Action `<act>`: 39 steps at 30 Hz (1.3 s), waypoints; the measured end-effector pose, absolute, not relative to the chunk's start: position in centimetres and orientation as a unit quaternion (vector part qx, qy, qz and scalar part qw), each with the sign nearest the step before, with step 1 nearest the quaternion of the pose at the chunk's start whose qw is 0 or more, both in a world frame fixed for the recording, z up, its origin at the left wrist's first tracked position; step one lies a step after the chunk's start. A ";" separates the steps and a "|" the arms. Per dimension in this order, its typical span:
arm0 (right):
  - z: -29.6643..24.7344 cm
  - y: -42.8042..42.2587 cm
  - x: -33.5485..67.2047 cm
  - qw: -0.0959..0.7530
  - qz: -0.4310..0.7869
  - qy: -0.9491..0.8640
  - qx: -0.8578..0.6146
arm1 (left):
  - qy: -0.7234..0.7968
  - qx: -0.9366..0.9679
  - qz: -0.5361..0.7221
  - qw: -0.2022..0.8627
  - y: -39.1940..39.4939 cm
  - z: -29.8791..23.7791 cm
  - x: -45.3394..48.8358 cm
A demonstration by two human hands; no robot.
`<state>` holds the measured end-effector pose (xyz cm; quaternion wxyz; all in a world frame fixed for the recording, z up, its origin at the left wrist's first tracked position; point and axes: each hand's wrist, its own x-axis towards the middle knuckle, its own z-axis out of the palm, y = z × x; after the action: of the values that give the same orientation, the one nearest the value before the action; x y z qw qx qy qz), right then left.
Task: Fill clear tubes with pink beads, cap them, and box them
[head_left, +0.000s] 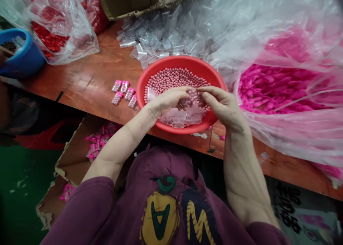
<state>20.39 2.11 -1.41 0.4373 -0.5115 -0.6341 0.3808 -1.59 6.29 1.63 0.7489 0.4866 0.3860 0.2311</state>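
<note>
Wooden table [91, 80] carries everything, and the red plastic basin [211, 75] at its near edge is the landmark. To the right of the basin lies a very large clear bag of pink caps [278, 88], partly over the table edge. Behind the basin spreads a heap of empty clear vials [160, 41], and far to the left behind it stands a clear bag of red caps [53, 27], with a blue bowl [24, 59] still further left. Below the table, left of the basin, an open cardboard box [75, 155] holds finished pink pieces. Inside the basin are small pink beads [171, 77] and some loose clear vials. Just left of the basin lie five filled vials [124, 91] with pink caps. Over the basin's near part, the left hand [167, 100] and the right hand [222, 104] meet, both pinched narrow on one small vial of pink beads [191, 96] held between their fingertips.
</note>
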 end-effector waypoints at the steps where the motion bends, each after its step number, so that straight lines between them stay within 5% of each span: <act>1: -1.1 2.3 20.6 0.430 0.404 -0.632 -0.503 | 0.386 0.484 0.232 0.751 6.2 1.8 -1.6; 10: -0.9 4.2 20.8 0.401 0.512 -0.597 -0.470 | 0.415 0.486 0.259 0.724 5.9 1.4 -1.9; 15: -1.8 4.0 20.6 0.388 0.472 -0.625 -0.486 | 0.402 0.495 0.244 0.731 6.0 0.8 -1.9; 23: -4.8 4.2 20.7 0.580 0.180 -0.632 -0.481 | 0.395 0.388 0.272 0.787 6.1 1.5 -2.1; 28: -6.7 2.1 23.0 0.726 0.145 -0.469 -0.481 | 0.375 0.331 0.327 0.802 6.2 1.8 -2.4; 31: -8.6 -0.9 26.1 0.677 0.140 -0.459 -0.559 | 0.416 0.310 0.364 0.774 6.2 1.9 -2.5; 39: -11.3 -7.6 25.5 0.364 0.169 -0.561 -0.724 | 0.449 0.342 0.352 0.747 6.2 1.1 -2.0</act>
<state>25.48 -7.64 -11.25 0.3641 -0.7240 -0.5612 0.1685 -2.01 6.19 1.12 0.7466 0.3419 0.4492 0.3520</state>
